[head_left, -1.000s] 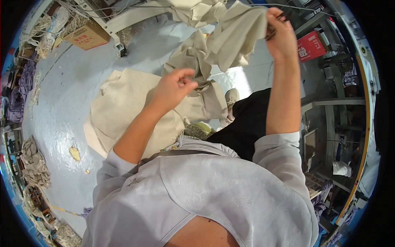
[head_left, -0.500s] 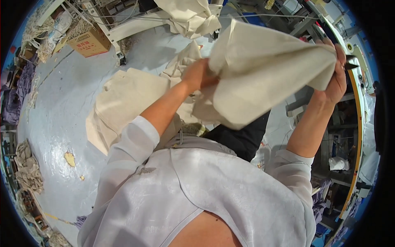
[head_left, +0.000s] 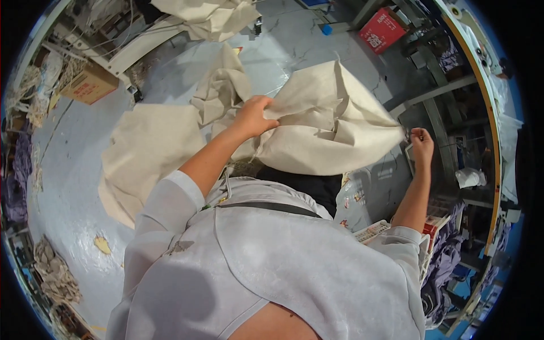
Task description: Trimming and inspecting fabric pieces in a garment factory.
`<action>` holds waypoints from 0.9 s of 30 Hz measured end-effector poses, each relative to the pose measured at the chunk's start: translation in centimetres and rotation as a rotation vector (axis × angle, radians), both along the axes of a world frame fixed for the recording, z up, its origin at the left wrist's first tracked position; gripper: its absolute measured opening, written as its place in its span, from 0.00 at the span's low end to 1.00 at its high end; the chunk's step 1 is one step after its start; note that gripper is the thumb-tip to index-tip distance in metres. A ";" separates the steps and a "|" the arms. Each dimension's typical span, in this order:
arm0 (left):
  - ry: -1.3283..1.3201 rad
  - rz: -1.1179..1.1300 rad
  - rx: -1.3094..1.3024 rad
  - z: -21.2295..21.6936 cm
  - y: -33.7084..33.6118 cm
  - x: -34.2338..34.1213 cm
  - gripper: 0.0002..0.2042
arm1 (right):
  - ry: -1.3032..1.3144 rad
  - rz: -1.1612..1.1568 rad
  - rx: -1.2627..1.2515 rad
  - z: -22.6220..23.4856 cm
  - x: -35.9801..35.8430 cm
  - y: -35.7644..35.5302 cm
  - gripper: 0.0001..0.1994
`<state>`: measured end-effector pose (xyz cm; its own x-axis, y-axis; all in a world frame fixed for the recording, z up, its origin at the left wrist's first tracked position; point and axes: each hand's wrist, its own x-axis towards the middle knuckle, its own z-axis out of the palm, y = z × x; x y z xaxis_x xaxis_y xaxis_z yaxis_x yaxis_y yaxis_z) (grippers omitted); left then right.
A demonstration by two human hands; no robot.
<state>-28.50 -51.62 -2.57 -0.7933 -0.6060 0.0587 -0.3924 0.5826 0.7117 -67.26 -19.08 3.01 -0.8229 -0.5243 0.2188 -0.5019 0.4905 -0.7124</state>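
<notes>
A large piece of cream cloth (head_left: 351,141) hangs bunched in front of me, its folds billowing over my dark-clad lap. My left hand (head_left: 254,118) grips the cloth at its left side, the thumb lying on the fabric. At the right, the cloth narrows to a point beside my right hand (head_left: 421,146). The fingers of that hand are closed, and something small and dark shows at their tips; its kind is too blurred to tell. More cream cloth (head_left: 153,153) spreads out to the left of my left forearm, with a crumpled cream piece (head_left: 224,90) just beyond my left hand.
A brown carton (head_left: 90,84) stands at the far left by a white metal frame (head_left: 144,45), with cream cloth (head_left: 212,17) over it. A red box (head_left: 382,31) sits at the far right. Along the right runs a table edge (head_left: 493,170); purple cloth (head_left: 447,266) is heaped below.
My right hand has come down from the raised cloth corner toward my body, fingers now closed. The cloth has dropped and bunched lower. The view has shifted to the right.
</notes>
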 end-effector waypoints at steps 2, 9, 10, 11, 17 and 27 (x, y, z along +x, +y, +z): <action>0.077 0.155 -0.117 -0.9 -0.1 0.3 0.25 | -0.055 -0.035 -0.129 1.1 3.7 -3.6 0.07; 0.088 0.241 0.868 -0.9 0.2 0.3 0.12 | 0.047 0.200 0.199 5.2 17.0 -15.8 0.24; 0.090 0.240 0.867 -0.9 0.0 0.4 0.12 | -0.153 0.197 0.253 4.2 16.9 -16.9 0.26; 0.175 0.221 0.826 -0.8 -0.4 0.7 0.11 | -0.135 0.233 0.276 3.8 16.6 -17.1 0.22; 0.456 0.017 0.528 7.2 -2.4 1.6 0.10 | -0.297 0.328 -0.050 4.7 12.3 -16.5 0.04; 0.430 -0.403 0.174 16.8 -3.5 2.8 0.20 | -0.303 0.502 -0.659 20.2 13.5 -17.9 0.09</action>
